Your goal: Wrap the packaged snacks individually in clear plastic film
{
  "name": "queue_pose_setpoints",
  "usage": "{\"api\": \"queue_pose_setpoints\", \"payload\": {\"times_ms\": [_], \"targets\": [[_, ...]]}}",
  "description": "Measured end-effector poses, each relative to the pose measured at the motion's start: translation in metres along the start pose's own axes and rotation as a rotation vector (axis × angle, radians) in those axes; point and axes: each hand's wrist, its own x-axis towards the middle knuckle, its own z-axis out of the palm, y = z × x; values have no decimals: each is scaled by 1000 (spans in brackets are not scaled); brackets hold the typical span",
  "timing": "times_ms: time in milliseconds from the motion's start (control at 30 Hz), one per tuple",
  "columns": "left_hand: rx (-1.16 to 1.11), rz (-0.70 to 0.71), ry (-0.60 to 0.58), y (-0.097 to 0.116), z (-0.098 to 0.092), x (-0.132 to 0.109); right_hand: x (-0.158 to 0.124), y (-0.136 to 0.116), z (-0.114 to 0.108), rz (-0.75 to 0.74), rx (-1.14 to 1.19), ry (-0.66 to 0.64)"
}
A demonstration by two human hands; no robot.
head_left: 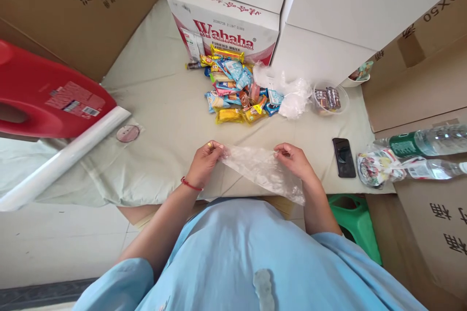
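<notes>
A clear plastic bag is stretched between both hands just above the near edge of the cloth-covered table. My left hand, with a red string on the wrist, pinches the bag's left end. My right hand pinches its upper right edge. The bag looks empty and droops toward my lap. A heap of wrapped snacks lies further back on the table, out of reach of both hands.
A Wahaha carton and white boxes stand behind the snacks. Crumpled clear bags, a snack cup, a black phone, a filled snack bag and water bottles lie right. A white roll and red container lie left.
</notes>
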Motion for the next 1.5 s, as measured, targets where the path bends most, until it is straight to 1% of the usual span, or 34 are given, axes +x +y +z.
{"api": "queue_pose_setpoints", "payload": {"times_ms": [100,133,167,267,300,333,367,400,433,467,500,533,567,600,633,667,733,800,833,867,933,1000,1067,1167,1267,1333,1400,1433,1467,1500], "targets": [[132,22,55,0,-8,20,-5,1,3,20,148,75],[177,37,83,2,-9,24,-7,1,5,25,175,98],[232,68,137,4,-9,27,-9,0,7,28,189,125],[433,266,372,15,-1,24,-15,-3,14,15,184,227],[483,334,422,18,4,18,-17,-4,16,-2,166,259],[508,380,426,21,11,11,-19,-5,18,-27,138,291],[507,393,373,23,19,3,-21,-6,20,-58,99,317],[486,373,275,23,28,-5,-24,-8,22,-92,53,337],[443,315,135,22,38,-13,-27,-10,24,-129,4,349],[392,229,-12,20,49,-19,-30,-13,26,-165,-43,353],[333,119,-134,17,59,-23,-33,-16,29,-202,-88,344],[274,9,-212,12,69,-24,-35,-19,32,-239,-132,326],[233,-84,-251,7,78,-24,-38,-23,35,-275,-176,296],[205,-149,-258,2,85,-22,-41,-26,38,-306,-220,258],[189,-178,-248,-3,92,-20,-43,-30,40,-334,-263,212],[181,-175,-239,-8,96,-17,-45,-34,42,-357,-297,160],[150,-121,-227,-17,103,-13,-48,-38,43,-382,-318,38],[72,-82,-207,-23,104,-10,-48,-38,39,-354,-250,-55],[17,-89,-200,-24,103,-10,-46,-35,36,-312,-193,-72],[-47,-111,-197,-24,100,-10,-44,-31,31,-253,-133,-66],[-192,-165,-193,-22,90,-10,-36,-19,21,-112,-31,1],[-305,-202,-175,-19,72,-11,-29,-5,13,-3,23,80],[-353,-216,-137,-15,48,-11,-26,10,9,62,40,121],[-301,-231,-87,-9,3,-13,-27,25,12,115,18,146],[-92,-217,-18,-5,-38,-16,-28,29,23,112,-103,199],[110,-126,102,-1,-56,-20,-26,25,31,83,-226,243],[283,46,230,6,-64,-26,-23,14,36,12,-353,310],[334,140,259,9,-65,-29,-21,6,39,-33,-417,349],[358,223,261,14,-63,-33,-19,-3,40,-73,-481,381],[364,287,237,18,-59,-36,-17,-13,42,-105,-540,394]]}}
